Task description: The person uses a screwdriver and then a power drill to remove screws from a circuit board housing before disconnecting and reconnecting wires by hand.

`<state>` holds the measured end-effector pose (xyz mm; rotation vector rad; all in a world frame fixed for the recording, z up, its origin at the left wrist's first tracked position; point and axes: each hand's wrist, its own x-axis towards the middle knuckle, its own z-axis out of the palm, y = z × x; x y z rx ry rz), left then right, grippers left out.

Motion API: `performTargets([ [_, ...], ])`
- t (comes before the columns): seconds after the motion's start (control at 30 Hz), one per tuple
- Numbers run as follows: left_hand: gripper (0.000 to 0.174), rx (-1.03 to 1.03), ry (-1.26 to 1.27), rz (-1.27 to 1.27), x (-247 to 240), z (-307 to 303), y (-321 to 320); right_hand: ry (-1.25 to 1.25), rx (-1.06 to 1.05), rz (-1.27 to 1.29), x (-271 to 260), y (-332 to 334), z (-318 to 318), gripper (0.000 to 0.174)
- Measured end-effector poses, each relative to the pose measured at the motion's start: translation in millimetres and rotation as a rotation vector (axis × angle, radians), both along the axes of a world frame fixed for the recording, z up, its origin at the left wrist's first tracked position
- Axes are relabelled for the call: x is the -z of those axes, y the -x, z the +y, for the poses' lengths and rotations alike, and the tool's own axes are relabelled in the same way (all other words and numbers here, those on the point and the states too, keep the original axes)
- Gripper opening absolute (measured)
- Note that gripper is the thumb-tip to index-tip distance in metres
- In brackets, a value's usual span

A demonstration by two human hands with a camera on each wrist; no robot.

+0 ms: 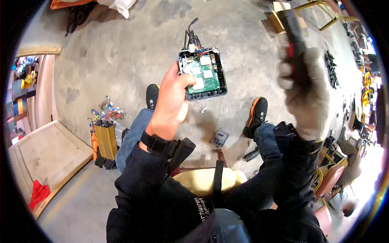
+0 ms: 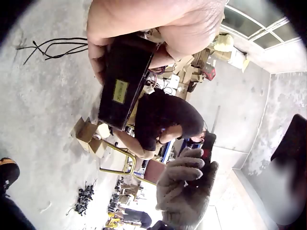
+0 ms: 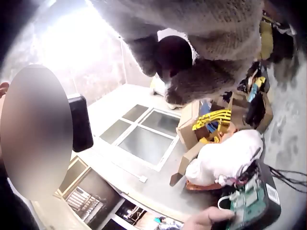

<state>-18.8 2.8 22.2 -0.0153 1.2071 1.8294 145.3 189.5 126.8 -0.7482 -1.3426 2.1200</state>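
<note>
My bare left hand (image 1: 172, 93) grips an open black electronics housing (image 1: 223, 81) by its left side, thumb over the edge onto the green circuit board (image 1: 212, 83) inside. Black cables (image 1: 193, 38) come out of its far end, and small coloured wires run to a white connector. In the left wrist view the housing (image 2: 112, 103) shows its dark outer face with a yellow label. Raised at the right, apart from the housing, my gloved right hand (image 1: 310, 97) holds a black-and-red handheld tool (image 1: 293, 30), blurred in the head view. The tool's round dark end (image 3: 173, 55) shows between the gloved fingers.
A gold metal box with loose wires (image 1: 106, 139) stands on the floor left of my leg. Between my feet lies a small grey part (image 1: 219, 137). A cardboard box (image 1: 277, 22) is at the far right, with black cable pieces (image 1: 331, 69) nearby. Another person (image 2: 168, 117) is close by.
</note>
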Motion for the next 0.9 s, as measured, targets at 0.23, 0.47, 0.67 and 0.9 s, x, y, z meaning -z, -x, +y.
performTargets([
  [0.23,0.05,0.015,-0.022,0.001,-1.6,0.0,0.9,0.19,-0.099,-0.078,32.7,1.0,-13.5,0.052],
  [0.47,0.051,0.067,-0.029,-0.005,1.8,-0.7,-0.5,0.245,-0.185,-0.158,51.6,-10.4,-21.9,0.046],
  [0.67,0.053,0.13,-0.042,0.023,1.6,2.7,-5.1,0.142,-0.107,-0.28,61.8,-5.2,-27.9,0.033],
  [0.9,0.053,0.145,-0.054,0.035,0.1,3.9,-6.8,-0.057,-0.187,-0.589,50.6,3.0,-33.4,0.041],
])
